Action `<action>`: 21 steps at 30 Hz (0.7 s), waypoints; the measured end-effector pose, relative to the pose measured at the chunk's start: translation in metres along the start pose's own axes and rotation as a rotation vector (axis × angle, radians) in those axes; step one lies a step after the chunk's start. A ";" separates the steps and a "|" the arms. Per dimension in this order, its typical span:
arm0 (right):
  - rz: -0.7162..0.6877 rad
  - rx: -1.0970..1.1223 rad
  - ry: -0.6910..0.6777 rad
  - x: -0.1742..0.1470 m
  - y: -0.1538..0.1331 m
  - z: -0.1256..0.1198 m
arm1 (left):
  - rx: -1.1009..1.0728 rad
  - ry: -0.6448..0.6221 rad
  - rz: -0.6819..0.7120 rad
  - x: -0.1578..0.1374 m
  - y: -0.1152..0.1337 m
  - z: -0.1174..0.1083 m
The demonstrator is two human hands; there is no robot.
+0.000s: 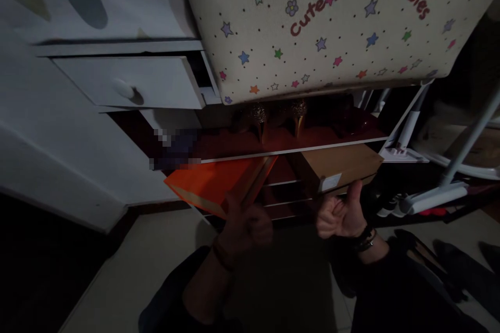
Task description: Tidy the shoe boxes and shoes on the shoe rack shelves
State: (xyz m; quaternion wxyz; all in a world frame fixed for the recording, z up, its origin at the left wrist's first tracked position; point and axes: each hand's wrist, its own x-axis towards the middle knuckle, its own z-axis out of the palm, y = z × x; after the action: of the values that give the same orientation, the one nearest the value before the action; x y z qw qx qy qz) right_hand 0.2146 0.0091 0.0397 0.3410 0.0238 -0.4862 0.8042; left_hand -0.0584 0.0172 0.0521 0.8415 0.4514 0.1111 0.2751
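Note:
My left hand [248,226] is in front of the right end of an orange box [207,182], dim and slightly blurred. Its fingers are curled in with the thumb pointing up, and nothing shows in it. In front of a brown cardboard box [339,164] with a white label, my right hand [341,216] makes a fist, thumb raised and nothing in it. A dark bracelet and a metal-clasped band circle that wrist. Both boxes sit on a shelf of the shoe rack [242,151], their front ends jutting out. I cannot tell whether either hand touches its box.
Gold-heeled shoes [299,117] and dark red shoes [357,119] stand on the upper shelf. Above hangs a cream cloth [312,26] with stars. A white drawer [133,83] is at left. A pale-handled floor tool [437,197] leans at right, near dark shoes on the floor.

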 end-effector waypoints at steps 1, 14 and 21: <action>0.006 -0.005 0.009 0.000 0.000 0.000 | 0.010 0.006 -0.002 0.000 0.000 0.001; 0.012 -0.138 0.145 0.018 0.012 0.011 | 0.158 0.153 0.116 -0.024 0.015 0.008; 0.211 -0.148 0.586 0.043 0.053 -0.003 | 0.162 0.891 0.769 -0.087 0.067 -0.032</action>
State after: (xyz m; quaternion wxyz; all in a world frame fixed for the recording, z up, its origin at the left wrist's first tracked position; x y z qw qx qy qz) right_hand 0.1521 0.0180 0.0133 0.3821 -0.2841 -0.4244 0.7702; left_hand -0.1689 0.0202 0.0836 0.5168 0.3633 0.3027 0.7137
